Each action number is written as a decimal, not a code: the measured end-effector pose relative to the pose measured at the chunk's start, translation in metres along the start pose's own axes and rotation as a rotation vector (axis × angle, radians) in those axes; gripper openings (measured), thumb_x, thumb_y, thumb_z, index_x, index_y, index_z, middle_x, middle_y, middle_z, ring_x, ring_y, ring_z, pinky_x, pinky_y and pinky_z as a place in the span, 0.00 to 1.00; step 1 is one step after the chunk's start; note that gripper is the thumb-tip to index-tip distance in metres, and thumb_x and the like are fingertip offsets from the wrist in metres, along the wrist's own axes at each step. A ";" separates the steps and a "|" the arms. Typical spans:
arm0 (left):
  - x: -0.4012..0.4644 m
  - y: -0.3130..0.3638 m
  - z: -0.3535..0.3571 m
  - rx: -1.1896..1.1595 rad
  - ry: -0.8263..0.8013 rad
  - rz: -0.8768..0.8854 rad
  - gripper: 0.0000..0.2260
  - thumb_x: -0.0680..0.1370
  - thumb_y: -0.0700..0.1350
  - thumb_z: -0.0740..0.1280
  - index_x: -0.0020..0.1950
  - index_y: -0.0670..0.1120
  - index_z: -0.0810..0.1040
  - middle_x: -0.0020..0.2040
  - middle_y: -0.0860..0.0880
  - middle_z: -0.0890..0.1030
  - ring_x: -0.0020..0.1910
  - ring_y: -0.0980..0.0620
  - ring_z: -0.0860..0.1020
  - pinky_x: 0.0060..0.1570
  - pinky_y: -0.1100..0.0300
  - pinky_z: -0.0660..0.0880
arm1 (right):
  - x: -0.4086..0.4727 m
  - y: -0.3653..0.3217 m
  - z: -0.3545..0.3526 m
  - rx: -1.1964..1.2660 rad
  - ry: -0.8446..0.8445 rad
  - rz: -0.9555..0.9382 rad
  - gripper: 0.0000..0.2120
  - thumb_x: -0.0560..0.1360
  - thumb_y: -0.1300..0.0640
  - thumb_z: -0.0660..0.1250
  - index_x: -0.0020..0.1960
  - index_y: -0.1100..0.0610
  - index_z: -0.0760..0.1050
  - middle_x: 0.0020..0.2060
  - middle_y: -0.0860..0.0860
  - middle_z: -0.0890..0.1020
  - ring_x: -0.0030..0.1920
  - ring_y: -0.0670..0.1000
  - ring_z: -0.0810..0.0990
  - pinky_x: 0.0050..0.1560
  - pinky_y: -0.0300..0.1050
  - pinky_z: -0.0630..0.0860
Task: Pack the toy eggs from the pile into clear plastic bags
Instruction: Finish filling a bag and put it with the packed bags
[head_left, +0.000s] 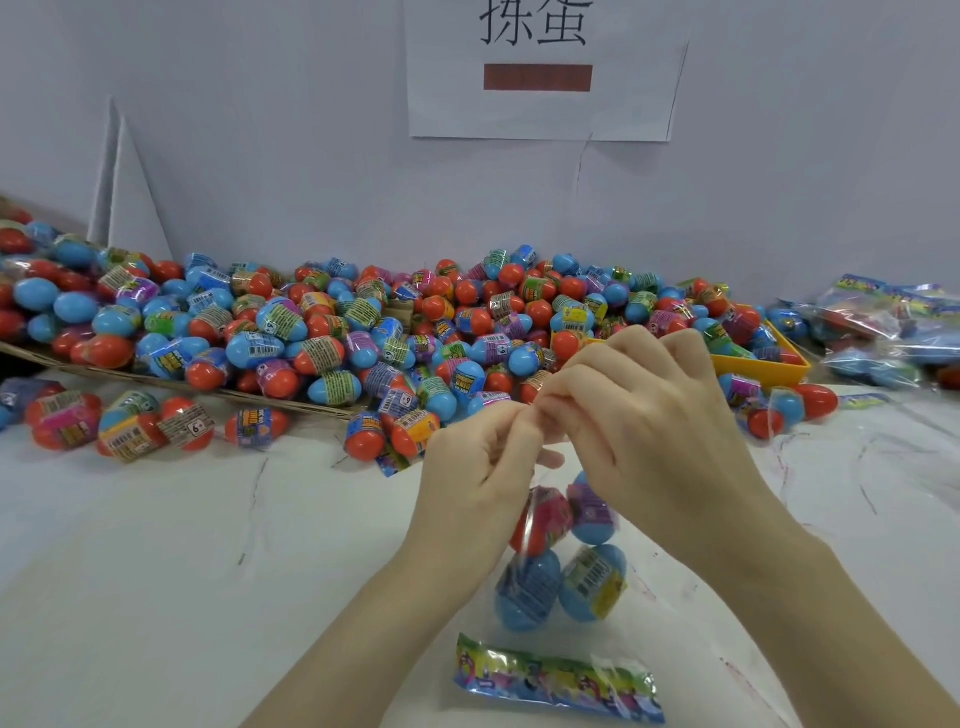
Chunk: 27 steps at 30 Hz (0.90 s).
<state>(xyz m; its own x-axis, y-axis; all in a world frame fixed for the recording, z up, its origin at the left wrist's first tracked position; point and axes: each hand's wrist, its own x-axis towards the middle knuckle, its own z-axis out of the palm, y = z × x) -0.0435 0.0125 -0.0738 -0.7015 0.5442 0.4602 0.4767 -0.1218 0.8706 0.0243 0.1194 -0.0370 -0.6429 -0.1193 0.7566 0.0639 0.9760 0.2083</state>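
From the head view, the left hand (475, 462) and the right hand (644, 410) meet above the near middle of the counter (182, 545), fingers curled and pinching the mouth of a clear plastic bag (563, 558) that hangs below them. Four toy eggs (527, 590) show through the film: a red one and a blue one above, two blue ones below, pressed against each other. The step in hand looks like closing the bag's mouth. To do it well, I would keep both pinches close together on the film, let the eggs' weight pull the bag straight, and gather the slack evenly so no egg rides up into the opening. Whether the bottom of the bag touches the counter I cannot tell.

Just near of the bag lies a folded printed header card (558, 680), flat on the counter, probably meant for the top of the bag. The pile (337, 322) of red and blue eggs spreads across the far side against the wall, partly on a sheet of cardboard (156, 382), with loose eggs spilled nearer on the left. A yellow tray (774, 366) sits far right, behind the right hand, and finished bags (883, 322) are heaped beyond it. A paper sign (545, 67) hangs on the wall. Nothing crowds the hands; the card lies close under the bag and could be brushed aside.
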 end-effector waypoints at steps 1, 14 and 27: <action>0.000 -0.001 0.000 0.005 0.003 0.000 0.13 0.79 0.39 0.58 0.40 0.50 0.78 0.35 0.55 0.82 0.36 0.59 0.81 0.34 0.68 0.75 | 0.000 -0.001 0.000 -0.025 0.002 0.013 0.13 0.74 0.55 0.59 0.36 0.57 0.80 0.33 0.50 0.82 0.36 0.54 0.78 0.43 0.46 0.61; -0.003 -0.003 0.002 -0.014 0.004 0.015 0.14 0.80 0.40 0.58 0.39 0.52 0.77 0.35 0.59 0.81 0.34 0.60 0.80 0.33 0.72 0.72 | -0.001 0.010 -0.006 0.385 -0.163 0.179 0.07 0.67 0.52 0.69 0.41 0.54 0.82 0.37 0.46 0.81 0.40 0.49 0.75 0.43 0.47 0.70; -0.005 -0.005 0.003 0.085 -0.056 0.078 0.12 0.79 0.53 0.57 0.41 0.53 0.76 0.40 0.58 0.81 0.35 0.59 0.80 0.35 0.65 0.76 | -0.002 0.007 0.001 0.205 -0.144 0.176 0.07 0.69 0.54 0.64 0.37 0.55 0.78 0.34 0.47 0.80 0.37 0.52 0.77 0.39 0.47 0.66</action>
<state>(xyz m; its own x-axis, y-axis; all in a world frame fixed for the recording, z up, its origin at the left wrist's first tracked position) -0.0410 0.0130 -0.0804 -0.6312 0.5816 0.5132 0.5735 -0.0956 0.8136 0.0255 0.1266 -0.0381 -0.7384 0.0677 0.6710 0.0382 0.9975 -0.0587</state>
